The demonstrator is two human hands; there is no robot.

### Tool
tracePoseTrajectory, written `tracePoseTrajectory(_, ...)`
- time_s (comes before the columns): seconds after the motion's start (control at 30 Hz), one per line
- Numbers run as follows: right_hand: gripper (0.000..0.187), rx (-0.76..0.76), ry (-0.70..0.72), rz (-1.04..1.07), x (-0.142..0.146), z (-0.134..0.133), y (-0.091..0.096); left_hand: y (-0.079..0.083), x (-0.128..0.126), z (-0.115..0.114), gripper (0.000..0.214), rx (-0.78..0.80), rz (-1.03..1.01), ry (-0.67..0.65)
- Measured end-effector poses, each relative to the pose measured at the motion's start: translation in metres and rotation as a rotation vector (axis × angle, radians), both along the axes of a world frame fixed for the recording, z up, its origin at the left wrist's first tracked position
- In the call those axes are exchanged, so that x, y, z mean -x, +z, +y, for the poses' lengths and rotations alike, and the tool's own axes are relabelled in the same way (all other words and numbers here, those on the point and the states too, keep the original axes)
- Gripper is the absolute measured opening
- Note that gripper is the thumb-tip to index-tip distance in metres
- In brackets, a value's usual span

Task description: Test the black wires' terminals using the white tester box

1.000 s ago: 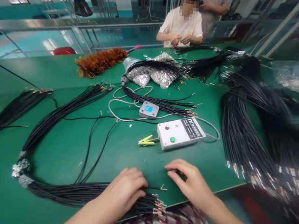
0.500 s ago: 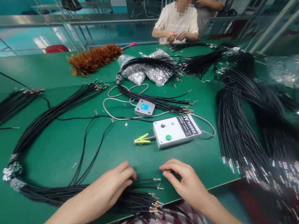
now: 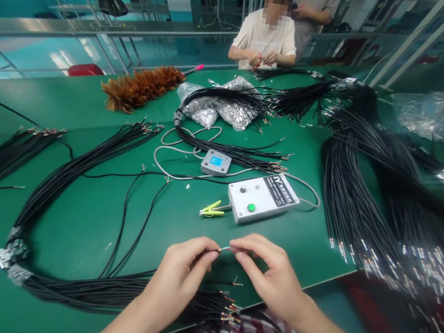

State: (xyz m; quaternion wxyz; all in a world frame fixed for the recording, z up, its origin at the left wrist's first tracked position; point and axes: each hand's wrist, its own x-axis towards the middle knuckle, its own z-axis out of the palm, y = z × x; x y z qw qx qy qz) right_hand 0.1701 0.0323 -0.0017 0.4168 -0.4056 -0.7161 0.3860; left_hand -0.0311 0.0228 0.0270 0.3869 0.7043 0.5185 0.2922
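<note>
My left hand [image 3: 185, 272] pinches a black cable near its stripped end [image 3: 225, 248]. Opposite it, the thumb and fingers of my right hand [image 3: 262, 259] close on the tip of that same end. Under my left hand runs a bundle of black cables [image 3: 74, 289], bound with silvery tape at its left bend, its bare coloured wire ends [image 3: 231, 307] near the table's front edge. Just beyond my hands stands a white box [image 3: 261, 197] with a green button, a knob and a yellow-green clip [image 3: 212, 208] on a short lead.
A small grey box with a blue screen [image 3: 216, 162] sits behind the white box. Farther back are a brown feather duster [image 3: 142, 88] and plastic bags of silvery pieces [image 3: 235, 102]. Thick cable bundles [image 3: 352, 191] hang over the right edge. A co-worker [image 3: 268, 40] sits across the green table [image 3: 84, 224].
My left hand has lifted a cable end from the bundle and moved up and right. My right hand has moved slightly left, and its fingers have closed on the cable's tip.
</note>
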Motion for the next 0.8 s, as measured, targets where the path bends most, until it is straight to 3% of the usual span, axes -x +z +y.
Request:
tracePoseTrajectory(0.2,0.034,-0.197,-0.016,-0.062,0.01,-0.001,-0.001,-0.007,0.0,0.001,0.021,0.115,-0.096,0.097)
tracePoseTrajectory(0.43,0.04,-0.557,-0.045,-0.421,0.016,-0.009,-0.004,-0.01,-0.004,-0.001,0.021,0.192,-0.224,0.183)
tracePoseTrajectory(0.67,0.041,-0.534,0.036,-0.473,0.02,-0.023,-0.012,-0.009,-0.005,-0.005,0.019,0.149,-0.282,0.289)
tracePoseTrajectory(0.8,0.042,-0.345,-0.05,-0.274,0.021,-0.016,-0.007,-0.008,-0.005,-0.006,0.018,0.114,-0.25,0.284)
